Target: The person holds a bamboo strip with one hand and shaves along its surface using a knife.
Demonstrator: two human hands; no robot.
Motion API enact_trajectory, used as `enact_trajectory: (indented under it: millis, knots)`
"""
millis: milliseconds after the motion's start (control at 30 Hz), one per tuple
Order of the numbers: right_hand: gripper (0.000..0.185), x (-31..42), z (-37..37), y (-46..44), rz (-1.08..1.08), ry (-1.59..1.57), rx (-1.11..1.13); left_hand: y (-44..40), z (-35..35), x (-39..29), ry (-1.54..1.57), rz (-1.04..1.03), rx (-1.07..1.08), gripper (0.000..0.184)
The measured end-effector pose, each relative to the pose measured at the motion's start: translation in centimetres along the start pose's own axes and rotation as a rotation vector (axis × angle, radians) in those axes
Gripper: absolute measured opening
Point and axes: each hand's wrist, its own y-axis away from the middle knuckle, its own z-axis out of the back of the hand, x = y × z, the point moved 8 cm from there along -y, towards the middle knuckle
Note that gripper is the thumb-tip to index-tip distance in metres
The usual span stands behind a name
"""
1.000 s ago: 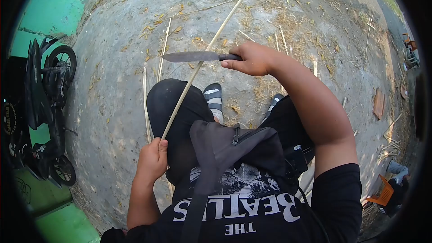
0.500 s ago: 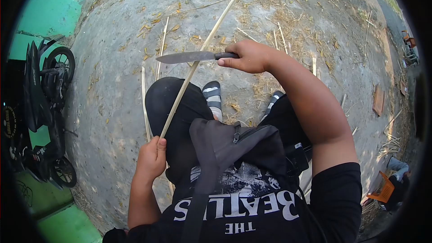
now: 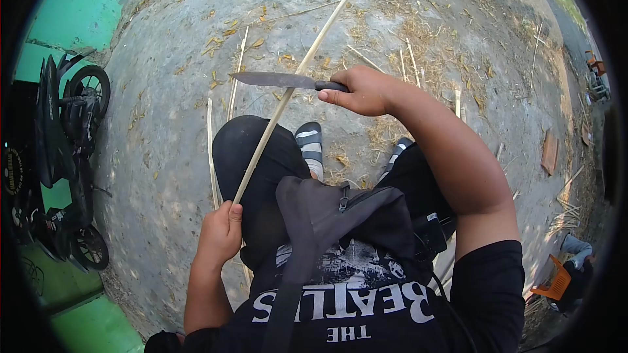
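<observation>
A long pale strip (image 3: pixel 277 116) is in front of the person, slanting from the left hand (image 3: pixel 221 232) up and away to the right. Its lower end is inside this hand, which is closed around it with the thumb lying on top. The far end is free, over the ground (image 3: pixel 163 157). The middle of the strip is crossed by the blade of a knife (image 3: pixel 275 80), which hides a short part of it; how firmly the edge presses, I cannot tell. The right hand (image 3: pixel 360 90) is closed around the dark handle of the knife, and the tip points to the left.

Below the strip is the left knee (image 3: pixel 245 147), in black cloth. Between the knees one sees two striped sandals (image 3: pixel 309 140), and nearer to the body a dark bag (image 3: pixel 340 209) lies over a black shirt (image 3: pixel 484 287) with white letters.

Around the person, other thin strips (image 3: pixel 239 72) and dry leaves (image 3: pixel 257 43) lie on the ground. At the left side stands a black motorcycle (image 3: pixel 49 117), near a green wall (image 3: pixel 78 13). At the right edge are an orange chair (image 3: pixel 555 279) and another person's grey sleeve (image 3: pixel 577 246).
</observation>
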Motion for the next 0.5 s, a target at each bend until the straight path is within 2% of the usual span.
enact_trajectory:
  millis: [67,167,200,300,433,500]
  knots:
    - [0.071,1.4,-1.0,0.5,0.03,0.041,0.06,0.0,-0.1,0.1,-0.009,-0.015,-0.007,0.054]
    - [0.071,0.2,-1.1,-0.1,0.029,0.052,0.029,0.0,-0.1,-0.1,-0.016,-0.007,-0.004,0.054]
    - [0.07,-1.2,-0.2,-0.5,-0.059,-0.028,0.002,0.1,-0.1,-0.1,-0.013,-0.008,0.001,0.054]
    - [0.069,-2.3,0.8,-0.6,-0.098,-0.039,-0.034,-0.1,0.1,-0.2,-0.002,-0.009,-0.005,0.054]
    - [0.07,0.7,-1.2,0.2,0.013,0.035,-0.018,-0.3,-0.1,0.0,0.002,-0.02,0.002,0.054]
    - [0.073,-0.1,-1.0,-0.1,0.012,0.039,0.03,0.3,-0.2,0.2,-0.003,-0.021,0.009,0.054]
